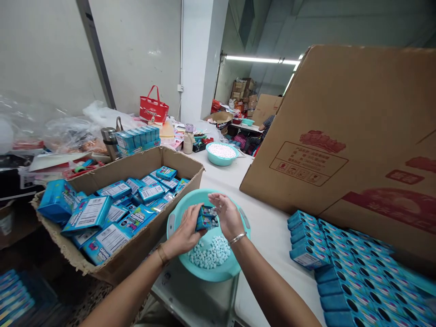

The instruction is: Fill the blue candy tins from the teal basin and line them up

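Note:
My left hand [186,230] is closed around a pair of small blue candy boxes [204,222], tilted over a turquoise basin [194,198]. White and pale-blue candies show at the boxes' open ends. Just to their right is my right hand [229,217], fingers stretched and palm turned toward the boxes; whether it touches them I cannot tell. Below both hands, a heap of pale-blue candies [211,254] lies in the bottom of the basin.
On the left stands a cardboard carton [143,247] of blue candy boxes. Rows of blue boxes [357,272] stand on the right, before a large upright cardboard sheet [340,113]. Farther back are another candy-filled basin [221,160], a red bag [154,109] and a seated person [267,125].

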Motion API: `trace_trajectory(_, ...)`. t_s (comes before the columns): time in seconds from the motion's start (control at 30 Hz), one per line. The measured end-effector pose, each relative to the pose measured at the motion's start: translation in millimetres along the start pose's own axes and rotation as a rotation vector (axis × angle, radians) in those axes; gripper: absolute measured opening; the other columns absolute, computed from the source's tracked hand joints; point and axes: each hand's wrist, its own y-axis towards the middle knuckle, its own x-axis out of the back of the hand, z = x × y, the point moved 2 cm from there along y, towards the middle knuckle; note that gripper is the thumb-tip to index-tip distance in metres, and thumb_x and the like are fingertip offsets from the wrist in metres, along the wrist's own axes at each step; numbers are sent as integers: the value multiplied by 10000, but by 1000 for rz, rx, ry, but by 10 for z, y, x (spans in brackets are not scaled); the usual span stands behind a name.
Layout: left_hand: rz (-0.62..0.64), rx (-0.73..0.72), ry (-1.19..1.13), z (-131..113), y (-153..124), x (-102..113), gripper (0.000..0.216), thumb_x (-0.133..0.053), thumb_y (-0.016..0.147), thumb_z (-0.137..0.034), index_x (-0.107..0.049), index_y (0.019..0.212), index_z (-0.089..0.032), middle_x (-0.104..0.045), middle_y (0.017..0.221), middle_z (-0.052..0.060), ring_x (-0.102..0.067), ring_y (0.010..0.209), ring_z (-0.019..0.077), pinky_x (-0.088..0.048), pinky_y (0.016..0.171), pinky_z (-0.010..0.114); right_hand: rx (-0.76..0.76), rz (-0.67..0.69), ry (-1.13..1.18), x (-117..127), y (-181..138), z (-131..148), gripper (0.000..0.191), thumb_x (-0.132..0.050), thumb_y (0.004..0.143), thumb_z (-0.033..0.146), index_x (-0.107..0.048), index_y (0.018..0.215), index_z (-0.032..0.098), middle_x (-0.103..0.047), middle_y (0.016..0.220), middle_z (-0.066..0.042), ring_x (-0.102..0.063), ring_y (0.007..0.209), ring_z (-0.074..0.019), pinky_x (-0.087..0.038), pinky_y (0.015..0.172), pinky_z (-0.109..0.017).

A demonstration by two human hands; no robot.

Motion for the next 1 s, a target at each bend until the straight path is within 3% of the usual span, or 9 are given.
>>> trace_trajectory(0.17,14,-25,-91,-63,-49,18,725,-574,857,-195,-223,1488,-251,-326,1443,122,-294,1384,275,-246,1173,479,65,-135,-155,205,190,-191,249,-664,698,442,-699,762,204,-722,860,-46,-638,920,-214,-446,890,-333)
trace_trajectory(0.33,20,-18,-181,-63,-60,26,702,-590,852,-201,-259,1469,-261,-346,1442,112,-308,1377,280,-261,1168,478,-146,-89,-168,230,236,-419,425,-641,694,598,-707,797,191,-712,800,-76,-642,846,-237,-477,767,-345)
trace_trajectory(0.57,-8,28,-281,-100,34,16,689,-647,807,-210,-322,1414,-248,-411,1381,98,-394,1322,269,-317,1135,446,-145,-80,-223,114,127,-331,435,-589,750,578,-680,966,212,-707,899,-49,-615,865,-220,-464,776,-331)
trace_trajectory(0.67,-11,139,-413,-114,27,7,716,-692,774,-235,-326,1390,-245,-449,1368,93,-472,1258,264,-382,1081,421,-97,-118,-291,80,107,-271,348,-575,772,503,-674,952,222,-704,907,-37,-603,889,-213,-446,796,-321)
trace_trajectory(0.8,5,297,-686,-109,-14,0,812,-741,739,-279,-272,1401,-246,-510,1331,90,-560,1167,258,-458,993,392,-83,-126,-194,82,95,-182,328,-576,779,476,-657,957,212,-701,916,-47,-607,944,-214,-443,842,-317)
trace_trajectory(0.9,1,306,-782,-113,-21,-32,818,-756,726,-286,-277,1388,-240,-529,1305,89,-584,1124,246,-482,948,368,25,-128,-231,81,66,-160,299,-576,798,457,-644,981,230,-694,933,-31,-605,983,-199,-435,883,-306)
trace_trajectory(1.0,37,298,-770,-124,-40,-68,818,-772,711,-290,-294,1373,-235,-517,1308,94,-570,1137,246,-479,948,367,3,-48,-322,109,51,-201,279,-614,790,448,-653,963,233,-693,930,-30,-612,964,-200,-441,878,-311)
